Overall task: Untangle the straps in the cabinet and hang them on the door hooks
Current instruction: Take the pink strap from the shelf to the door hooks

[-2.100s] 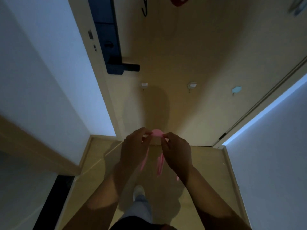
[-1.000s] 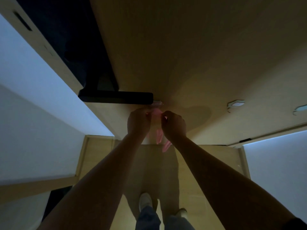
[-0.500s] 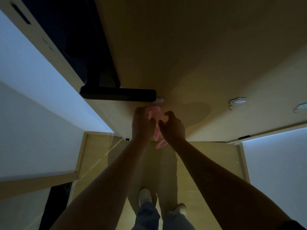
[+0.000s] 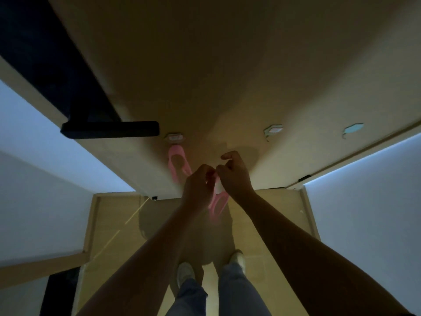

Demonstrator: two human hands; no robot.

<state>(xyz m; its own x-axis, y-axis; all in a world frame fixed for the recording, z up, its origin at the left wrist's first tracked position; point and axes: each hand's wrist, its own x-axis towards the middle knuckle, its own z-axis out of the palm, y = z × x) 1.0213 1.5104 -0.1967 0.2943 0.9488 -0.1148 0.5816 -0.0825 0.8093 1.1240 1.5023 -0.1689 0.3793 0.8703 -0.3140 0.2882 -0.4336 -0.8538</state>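
Note:
A pink strap (image 4: pixel 175 162) hangs as a loop from a small white hook (image 4: pixel 175 137) on the wooden door (image 4: pixel 227 65), just right of the black handle. Below and to the right, my left hand (image 4: pixel 198 185) and my right hand (image 4: pixel 234 176) meet with curled fingers around a second pink strap (image 4: pixel 216 205), whose loop dangles beneath them. Exactly where each finger pinches is hidden in the dim light.
A black door handle (image 4: pixel 109 130) juts out left of the hook. Two more hooks, one white (image 4: pixel 273 130) and one pale blue (image 4: pixel 352 128), sit further right on the door. White walls stand on both sides; my feet are on the wood floor (image 4: pixel 109 213) below.
One pink strap now hangs on the hook beside the handle. Both hands have dropped down and to the right, still holding another pink strap.

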